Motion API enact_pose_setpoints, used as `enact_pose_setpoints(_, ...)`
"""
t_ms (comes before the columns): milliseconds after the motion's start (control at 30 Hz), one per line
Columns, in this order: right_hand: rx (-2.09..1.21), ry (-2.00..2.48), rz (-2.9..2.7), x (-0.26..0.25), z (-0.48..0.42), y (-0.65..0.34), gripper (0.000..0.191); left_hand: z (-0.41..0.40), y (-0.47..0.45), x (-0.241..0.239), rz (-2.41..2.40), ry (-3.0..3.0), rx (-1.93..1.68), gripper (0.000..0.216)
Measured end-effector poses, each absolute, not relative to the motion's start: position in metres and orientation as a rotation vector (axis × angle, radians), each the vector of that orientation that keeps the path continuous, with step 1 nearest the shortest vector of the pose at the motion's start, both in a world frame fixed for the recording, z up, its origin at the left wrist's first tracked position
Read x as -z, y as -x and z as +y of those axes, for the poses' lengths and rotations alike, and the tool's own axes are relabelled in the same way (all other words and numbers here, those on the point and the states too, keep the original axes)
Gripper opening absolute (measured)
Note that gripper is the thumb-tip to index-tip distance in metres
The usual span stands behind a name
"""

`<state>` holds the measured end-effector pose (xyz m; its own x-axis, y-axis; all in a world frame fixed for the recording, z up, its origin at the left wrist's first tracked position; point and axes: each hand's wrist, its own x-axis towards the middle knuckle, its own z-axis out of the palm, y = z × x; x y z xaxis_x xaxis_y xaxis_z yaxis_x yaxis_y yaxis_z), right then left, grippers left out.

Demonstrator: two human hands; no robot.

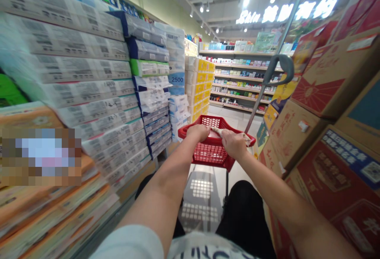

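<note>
A red plastic shopping basket cart [211, 148] rolls ahead of me in a store aisle. My left hand [197, 132] is closed over the near rim of the cart on the left side. My right hand [233, 143] grips the same rim to the right, and a pale crumpled paper or cloth [245, 137] shows under its fingers. Both arms reach straight forward. The cart's basket looks empty from here.
Stacked tissue packs [97, 104] wall the left side. Brown and red cartons [323, 104] pile up on the right, with a grey-handled metal pole [274, 67] leaning there. Yellow packs [203, 89] and stocked shelves [240, 85] stand ahead. The tiled floor [202, 195] runs between.
</note>
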<state>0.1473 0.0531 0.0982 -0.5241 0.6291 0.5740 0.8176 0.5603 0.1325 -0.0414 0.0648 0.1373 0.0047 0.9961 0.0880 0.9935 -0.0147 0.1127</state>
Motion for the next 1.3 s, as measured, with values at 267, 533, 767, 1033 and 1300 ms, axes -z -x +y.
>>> enact_pose_setpoints(267,0.453,1.623,-2.496,-0.130,0.062,-0.136,0.042,0.064,0.039,-0.139,2.215,-2.188,-0.231,0.065)
enact_pose_setpoints(533,0.475,1.624,-2.570,-0.137,0.078,-0.139,0.035,0.060,0.037,-0.139,2.211,-2.192,-0.227,0.067)
enact_pose_setpoints(767,0.591,1.230,-2.318,-0.101,0.043,-0.159,0.042,0.066,0.045,-0.134,2.194,-2.260,-0.203,0.066)
enact_pose_setpoints(1033,0.386,1.699,-2.615,-0.133,0.067,-0.180,0.033,0.064,0.037,-0.138,2.196,-2.246,-0.217,0.064)
enact_pose_setpoints(1300,0.272,1.732,-2.630,-0.140,0.082,-0.162,0.020,0.059,0.046,-0.141,2.136,-2.515,-0.219,0.048)
